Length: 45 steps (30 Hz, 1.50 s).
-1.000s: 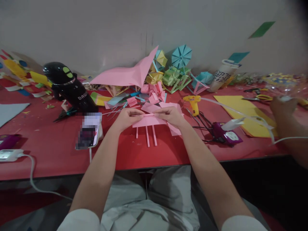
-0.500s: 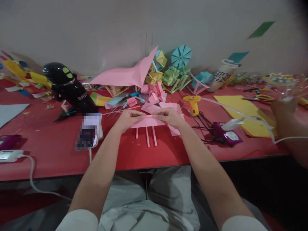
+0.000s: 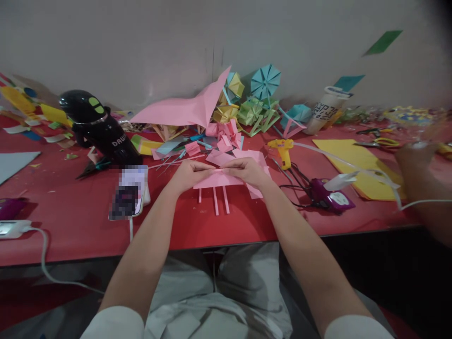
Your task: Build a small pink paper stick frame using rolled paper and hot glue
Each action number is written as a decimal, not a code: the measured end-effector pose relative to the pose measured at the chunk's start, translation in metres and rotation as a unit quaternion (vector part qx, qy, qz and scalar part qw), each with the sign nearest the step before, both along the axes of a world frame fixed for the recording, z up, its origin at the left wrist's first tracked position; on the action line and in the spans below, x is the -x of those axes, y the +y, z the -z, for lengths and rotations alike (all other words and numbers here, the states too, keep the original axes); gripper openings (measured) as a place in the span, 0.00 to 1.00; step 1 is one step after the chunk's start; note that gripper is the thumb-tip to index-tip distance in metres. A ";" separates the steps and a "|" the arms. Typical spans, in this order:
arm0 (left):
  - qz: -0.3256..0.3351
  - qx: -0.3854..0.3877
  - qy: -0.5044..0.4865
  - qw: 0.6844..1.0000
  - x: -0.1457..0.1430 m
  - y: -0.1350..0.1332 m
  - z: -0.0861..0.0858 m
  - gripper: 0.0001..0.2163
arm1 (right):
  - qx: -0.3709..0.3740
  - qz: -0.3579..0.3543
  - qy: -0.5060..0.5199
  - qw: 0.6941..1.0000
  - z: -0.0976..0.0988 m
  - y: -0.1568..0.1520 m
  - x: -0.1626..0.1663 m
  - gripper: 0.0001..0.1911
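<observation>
Both of my hands meet over a sheet of pink paper above the red table. My left hand pinches its far edge from the left. From the right, my right hand grips the same edge, with the fingertips of both hands nearly touching. The edge under the fingers looks narrowly folded or rolled, though the fingers hide most of it. Several thin pink paper strips lie on the table just in front of the sheet. More pink paper pieces lie behind and beside my right hand.
A phone on a cable lies left, near a black bottle. At right are a yellow glue gun, a purple power block, yellow paper and another person's arm. Folded paper umbrellas stand at the back.
My fingertips have come slightly closer together along the paper's far edge. The sheet stays in both hands, and the strips lie as before.
</observation>
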<state>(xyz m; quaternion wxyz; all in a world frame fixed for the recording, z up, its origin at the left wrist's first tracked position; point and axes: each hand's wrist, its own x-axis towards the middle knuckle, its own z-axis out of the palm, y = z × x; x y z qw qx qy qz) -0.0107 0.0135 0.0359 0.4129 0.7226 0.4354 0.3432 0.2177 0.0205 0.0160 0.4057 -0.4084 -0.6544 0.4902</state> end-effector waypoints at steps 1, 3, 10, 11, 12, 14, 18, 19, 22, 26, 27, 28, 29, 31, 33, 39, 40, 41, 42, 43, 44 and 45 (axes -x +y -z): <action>0.008 0.001 0.001 1.000 0.001 0.001 -0.001 0.13 | -0.001 0.001 0.001 1.000 0.001 0.001 -0.001 0.17; 0.019 0.001 0.002 1.000 0.003 0.002 -0.002 0.14 | -0.002 0.002 0.001 1.000 0.001 0.002 -0.003 0.18; -0.005 0.002 -0.004 1.000 0.007 0.003 -0.003 0.14 | -0.003 0.009 0.011 1.000 0.001 0.003 -0.006 0.19; -0.004 0.004 -0.008 1.000 0.007 0.003 -0.003 0.14 | 0.000 0.008 0.013 1.000 0.000 0.003 -0.007 0.18; -0.003 0.004 -0.011 1.000 0.008 0.003 -0.003 0.14 | 0.002 0.007 0.016 1.000 0.000 0.003 -0.007 0.18; -0.002 0.002 -0.015 1.000 0.010 0.004 -0.003 0.15 | 0.002 0.008 0.022 1.000 0.000 0.003 -0.008 0.18; 0.002 0.005 -0.032 0.999 0.011 0.003 -0.002 0.15 | 0.001 0.018 0.024 1.000 0.001 0.003 -0.008 0.19; -0.001 0.007 -0.036 0.999 0.010 0.002 -0.002 0.15 | 0.003 0.019 0.022 1.000 0.001 0.003 -0.007 0.19; -0.010 0.006 -0.037 0.999 0.007 0.001 0.000 0.13 | 0.006 0.013 0.017 1.000 0.000 0.001 -0.003 0.20; 0.000 -0.001 -0.030 1.000 0.003 0.000 0.001 0.13 | 0.003 0.006 0.012 1.000 0.000 0.000 0.000 0.19; 0.000 -0.002 -0.028 1.000 0.003 0.000 0.000 0.13 | -0.001 0.010 0.008 1.000 0.000 0.000 0.000 0.20; -0.001 -0.003 -0.025 1.000 0.003 0.000 0.000 0.13 | -0.004 0.015 0.003 1.000 0.000 0.000 -0.001 0.20; -0.004 -0.005 -0.023 1.000 0.003 0.000 0.000 0.13 | -0.007 0.019 -0.001 1.000 0.000 0.001 -0.002 0.21; -0.009 -0.008 -0.019 1.000 0.005 0.001 -0.002 0.13 | -0.009 0.023 -0.005 1.000 -0.001 0.001 -0.004 0.21; -0.010 -0.007 -0.016 1.000 0.007 0.001 -0.002 0.14 | -0.010 0.021 -0.005 1.000 -0.003 0.001 -0.006 0.22; -0.008 -0.004 -0.015 1.000 0.008 0.002 -0.003 0.15 | -0.013 0.019 -0.024 0.999 -0.004 0.001 -0.009 0.21; -0.009 -0.003 -0.016 1.000 0.008 0.002 -0.003 0.15 | -0.015 0.021 -0.026 0.999 -0.004 0.001 -0.009 0.20; -0.008 -0.002 -0.018 1.000 0.008 0.002 -0.003 0.15 | -0.017 0.023 -0.028 0.999 -0.003 0.001 -0.009 0.19; -0.007 -0.001 -0.023 1.000 0.007 0.002 -0.003 0.14 | -0.019 0.024 -0.030 0.999 -0.003 0.002 -0.010 0.19; -0.006 0.000 -0.027 1.000 0.007 0.002 -0.002 0.14 | -0.021 0.023 -0.030 0.999 -0.002 0.002 -0.010 0.19; -0.005 0.000 -0.033 0.999 0.007 0.003 -0.002 0.14 | -0.023 0.020 -0.029 0.999 -0.002 0.002 -0.010 0.19; -0.004 0.000 -0.039 0.999 0.006 0.003 -0.001 0.13 | -0.025 0.018 -0.025 0.999 -0.002 0.002 -0.010 0.20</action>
